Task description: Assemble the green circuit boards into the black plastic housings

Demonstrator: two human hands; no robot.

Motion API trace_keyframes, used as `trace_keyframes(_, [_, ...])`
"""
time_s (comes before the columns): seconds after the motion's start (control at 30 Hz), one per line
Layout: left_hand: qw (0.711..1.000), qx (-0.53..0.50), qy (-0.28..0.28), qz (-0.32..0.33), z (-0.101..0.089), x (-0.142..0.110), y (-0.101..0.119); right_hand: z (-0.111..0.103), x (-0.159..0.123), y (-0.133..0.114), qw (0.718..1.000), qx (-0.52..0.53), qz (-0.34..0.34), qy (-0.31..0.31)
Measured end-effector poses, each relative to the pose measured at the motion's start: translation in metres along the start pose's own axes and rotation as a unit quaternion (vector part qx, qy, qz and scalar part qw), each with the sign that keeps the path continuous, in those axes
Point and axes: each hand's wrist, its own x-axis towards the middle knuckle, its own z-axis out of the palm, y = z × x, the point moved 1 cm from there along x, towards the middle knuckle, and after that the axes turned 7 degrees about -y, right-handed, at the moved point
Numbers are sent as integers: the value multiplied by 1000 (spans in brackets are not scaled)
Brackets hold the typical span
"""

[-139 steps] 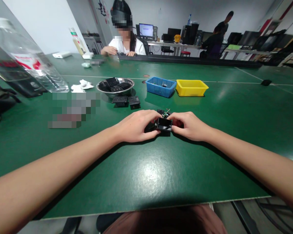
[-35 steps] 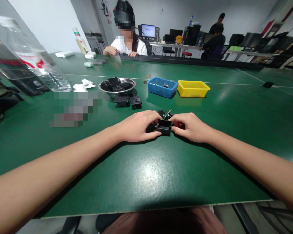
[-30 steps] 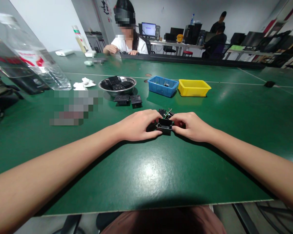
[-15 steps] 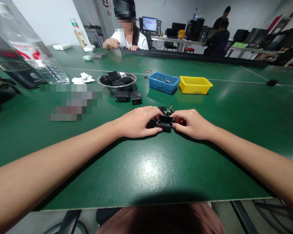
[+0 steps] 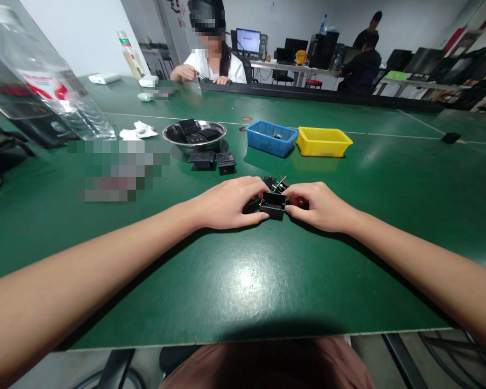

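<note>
A small black plastic box (image 5: 272,206), its open side up, sits on the green table between my hands. My left hand (image 5: 235,204) grips its left side, with the thumb at the near corner and the fingers at the far edge. On the right, my right hand (image 5: 316,206) has its thumb and fingers closed at the box's other side. Just behind the box lie a small circuit board (image 5: 281,182) and dark parts, partly covered by my fingers. Beyond them, two black plastic pieces (image 5: 202,159) rest on the table in front of a metal bowl (image 5: 170,138).
The bowl holds several black pieces. A blue bin (image 5: 267,143) with small metal parts and a yellow bin (image 5: 324,147) stand farther back. At the left are a large plastic bottle (image 5: 60,86) and crumpled tissue (image 5: 140,131). Another person (image 5: 233,67) sits across the table.
The black box has shifted very slightly between my fingers. Both hands stay in nearly the same place.
</note>
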Motion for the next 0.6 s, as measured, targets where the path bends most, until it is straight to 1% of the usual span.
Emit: trace_keyframes(0.6, [1000, -2, 2, -2, 0, -1, 0, 0, 0, 0, 1000, -7, -4, 2])
